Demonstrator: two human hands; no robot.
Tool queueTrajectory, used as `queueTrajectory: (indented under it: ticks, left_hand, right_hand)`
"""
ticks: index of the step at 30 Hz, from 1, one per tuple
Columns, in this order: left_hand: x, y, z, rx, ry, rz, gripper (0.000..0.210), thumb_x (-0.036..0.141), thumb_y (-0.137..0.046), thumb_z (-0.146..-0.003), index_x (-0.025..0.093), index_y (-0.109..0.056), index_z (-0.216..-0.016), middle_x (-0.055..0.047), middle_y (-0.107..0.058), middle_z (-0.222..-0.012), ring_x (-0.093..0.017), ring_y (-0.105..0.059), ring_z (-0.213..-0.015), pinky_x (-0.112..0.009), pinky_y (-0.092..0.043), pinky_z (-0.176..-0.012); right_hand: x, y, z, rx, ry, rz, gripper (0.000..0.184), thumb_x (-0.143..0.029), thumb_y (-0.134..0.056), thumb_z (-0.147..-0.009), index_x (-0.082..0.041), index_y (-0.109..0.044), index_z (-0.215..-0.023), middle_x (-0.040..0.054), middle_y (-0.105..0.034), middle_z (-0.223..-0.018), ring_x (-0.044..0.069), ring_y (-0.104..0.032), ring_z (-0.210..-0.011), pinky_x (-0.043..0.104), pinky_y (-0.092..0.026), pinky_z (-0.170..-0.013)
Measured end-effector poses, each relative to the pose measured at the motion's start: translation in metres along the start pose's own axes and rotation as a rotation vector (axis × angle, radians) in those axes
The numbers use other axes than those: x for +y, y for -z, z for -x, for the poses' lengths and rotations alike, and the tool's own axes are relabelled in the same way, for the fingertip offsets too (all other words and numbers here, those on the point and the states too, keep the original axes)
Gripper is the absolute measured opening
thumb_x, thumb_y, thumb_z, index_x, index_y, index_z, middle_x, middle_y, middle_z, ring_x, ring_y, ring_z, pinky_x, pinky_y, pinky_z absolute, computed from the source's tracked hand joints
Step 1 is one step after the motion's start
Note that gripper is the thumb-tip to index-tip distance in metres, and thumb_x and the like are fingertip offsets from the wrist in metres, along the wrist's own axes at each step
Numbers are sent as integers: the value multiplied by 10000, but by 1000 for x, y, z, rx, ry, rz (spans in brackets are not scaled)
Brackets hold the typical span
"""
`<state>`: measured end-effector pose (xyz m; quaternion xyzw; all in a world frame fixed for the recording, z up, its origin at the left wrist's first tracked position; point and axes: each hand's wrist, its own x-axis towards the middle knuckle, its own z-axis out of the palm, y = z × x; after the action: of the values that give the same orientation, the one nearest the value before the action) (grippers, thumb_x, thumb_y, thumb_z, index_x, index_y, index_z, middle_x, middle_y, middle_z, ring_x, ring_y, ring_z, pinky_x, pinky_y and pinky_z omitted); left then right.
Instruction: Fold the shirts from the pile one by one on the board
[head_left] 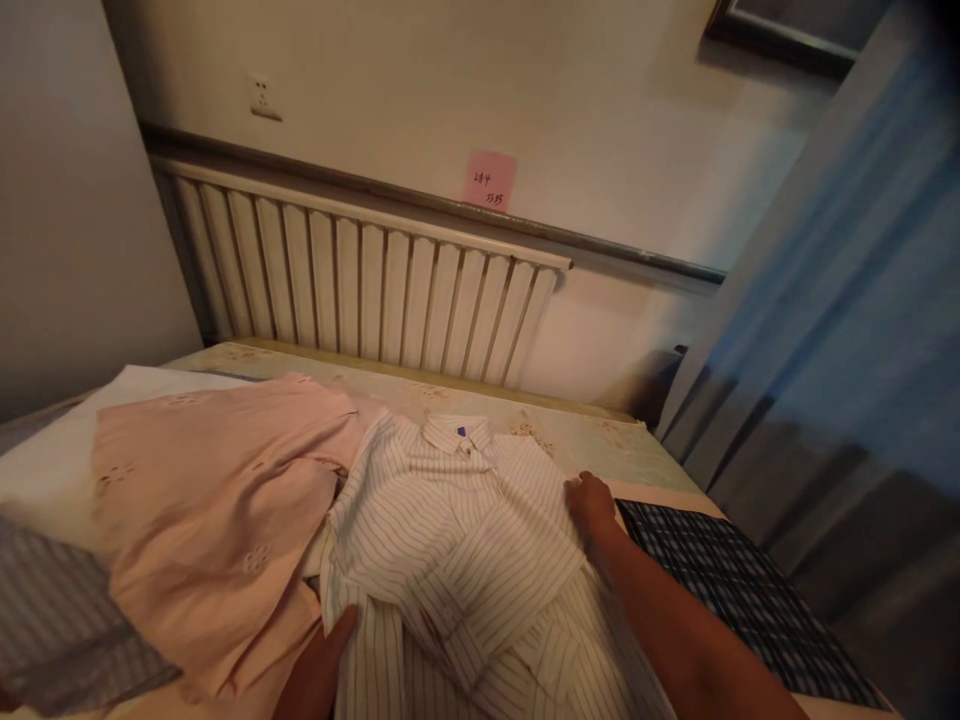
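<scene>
The striped shirt (457, 520) lay on the bed (600, 440), its collar (456, 433) toward the radiator (375, 290) and its lower part running out of view at the near edge. The cloth looked whitish under warm light, with thin dark stripes. These ran at differing slants where layers overlapped across the body, and the lower part was rumpled, with loose folds. Inside the collar sat a small dark blue label (461, 432). The collar stood fairly neat, its points meeting at the front.

The right hand (591, 503) was at the shirt's edge below one shoulder, fingers curled in against the cloth; whether its grip had pinched any fabric could not be told. The left hand (322, 655) touched the opposite edge, lower down, partly cut off by the frame; how far its grip was closed could not be told either.

A pink garment (217, 490) with flower-shaped cutwork lay creased just beside the shirt on the left, and a dark patterned cloth (735, 590) lay flat beyond the right forearm.
</scene>
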<state>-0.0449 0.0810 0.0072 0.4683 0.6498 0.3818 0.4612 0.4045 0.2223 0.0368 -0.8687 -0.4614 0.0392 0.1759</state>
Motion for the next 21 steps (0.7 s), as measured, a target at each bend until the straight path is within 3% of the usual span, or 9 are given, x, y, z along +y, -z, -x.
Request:
queueTrajectory:
  ticks: [8, 11, 14, 21]
  left_hand:
    - [-4, -5, -12, 20, 110, 102, 354, 407, -576, -895, 198, -584, -1181, -62, -603, -1207, -224, -604, -1051, -409, -526, -875]
    - [-3, -6, -15, 23, 154, 156, 425, 478, -537, -887, 188, -598, -1192, -72, -686, -1104, -260, -657, -1004, -410, -533, -865]
    - [1, -7, -15, 12, 183, 224, 512, 521, -518, -858, 156, -613, -1204, -81, -741, -962, -315, -695, -935, -418, -551, -825]
    - [17, -10, -5, -49, 175, 409, 531, 496, -668, -715, 185, -652, -1145, -75, -754, -957, -313, -689, -972, -423, -556, -856]
  right_hand:
    - [-5, -15, -43, -131, 22, 23, 328, -379, -593, -837, -118, -686, -1013, 152, -688, -1080, 241, -633, -1012, 272, -430, -771]
    - [-9, -16, -60, -172, 22, 23, 259, -324, -670, -819, -126, -685, -984, 111, -690, -1068, 208, -633, -992, 266, -450, -808]
    - [-5, -11, -71, -143, -52, 35, 270, -372, -623, -887, -158, -646, -1051, 78, -656, -1118, 192, -626, -989, 355, -493, -865]
    - [48, 19, -60, 77, -306, 109, 318, -194, -481, -875, -89, -668, -1111, 269, -657, -1072, 332, -650, -1021, 373, -492, -730]
